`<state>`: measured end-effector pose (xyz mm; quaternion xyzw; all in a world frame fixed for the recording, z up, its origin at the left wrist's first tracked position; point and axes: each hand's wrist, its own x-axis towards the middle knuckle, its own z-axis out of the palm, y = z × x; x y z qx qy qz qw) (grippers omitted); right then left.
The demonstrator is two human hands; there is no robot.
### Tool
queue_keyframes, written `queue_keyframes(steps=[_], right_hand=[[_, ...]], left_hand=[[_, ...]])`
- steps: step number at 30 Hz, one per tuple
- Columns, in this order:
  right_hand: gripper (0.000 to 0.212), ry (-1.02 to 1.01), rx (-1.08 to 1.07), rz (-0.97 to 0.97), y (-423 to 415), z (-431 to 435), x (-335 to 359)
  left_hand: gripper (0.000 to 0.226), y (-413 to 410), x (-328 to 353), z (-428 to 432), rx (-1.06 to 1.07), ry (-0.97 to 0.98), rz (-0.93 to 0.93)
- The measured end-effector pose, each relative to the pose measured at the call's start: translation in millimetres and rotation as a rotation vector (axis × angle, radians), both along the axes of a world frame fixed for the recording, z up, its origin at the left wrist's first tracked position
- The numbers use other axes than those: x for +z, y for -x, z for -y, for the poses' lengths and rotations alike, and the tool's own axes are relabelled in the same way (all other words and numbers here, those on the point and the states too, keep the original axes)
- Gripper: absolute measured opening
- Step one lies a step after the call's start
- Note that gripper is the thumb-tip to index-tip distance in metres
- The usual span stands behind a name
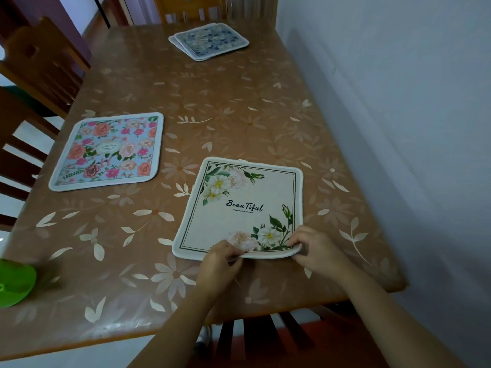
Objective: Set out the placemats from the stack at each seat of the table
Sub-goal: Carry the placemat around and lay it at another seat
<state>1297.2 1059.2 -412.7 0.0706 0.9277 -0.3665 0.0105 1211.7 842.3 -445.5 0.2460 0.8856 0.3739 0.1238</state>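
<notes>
Cream placemat (239, 208): lying flat on the table (239, 102) at the near seat, slightly skewed, its near edge being lifted a little off the surface. It is showing a rounded-corner square shape, a pale stitched border, a thin dark double frame line, white and blush flowers with green leaves in the upper-left and lower-right corners, and the script word "BeauTiful" across the middle with a tiny line beneath, too small to read.

Left hand (221, 264): pinching the near edge of the cream placemat left of its middle, fingers closed down on the border.

Right hand (316, 251): gripping the near right corner of the same mat, fingers curled together around the raised edge.

Floral placemat (109, 151): sitting flat at the left-side seat, well apart from the cream one; light blue ground crowded with pink and coral roses, a pale oval label at the centre.

Stack of placemats (210, 41): resting at the far end, blue-patterned mat on top, lower edges fanning out on its left side.

Table covering: glossy tan sheet printed with pale leaves and flowers.

Green object (14, 284): lying at the near left edge, blurred.

Chairs (39, 67): standing around the table, wooden, slatted backs.
</notes>
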Motion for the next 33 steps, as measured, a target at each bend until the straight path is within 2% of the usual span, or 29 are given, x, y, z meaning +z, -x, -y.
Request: queue_keyframes(steps=[6, 14, 23, 30, 33], right_hand=[[0.022, -0.045, 0.1, 0.104, 10.3, 23.4, -7.2], [0.01, -0.024, 0.016, 0.023, 16.6, 31.6, -16.4], [0.015, 0.06, -0.004, 0.019, 2.3, 26.1, -23.6], [0.011, -0.094, 0.077, 0.001, -3.2, 29.7, -40.1], [0.009, -0.131, 0.104, -0.039, -4.1, 31.6, -40.9]], left_hand=[[0.014, -0.8, 3.4, -17.1, -0.05, -0.003, -0.046], [0.011, 2.2, -1.7, -10.9, -0.124, 0.015, -0.127], [0.009, 30.7, -4.7, 29.7, -0.07, 0.028, -0.002], [0.011, 22.8, -12.6, 48.4, -0.097, 0.186, 0.016], [0.011, 26.8, -12.0, 51.8, -0.034, 0.153, -0.024]])
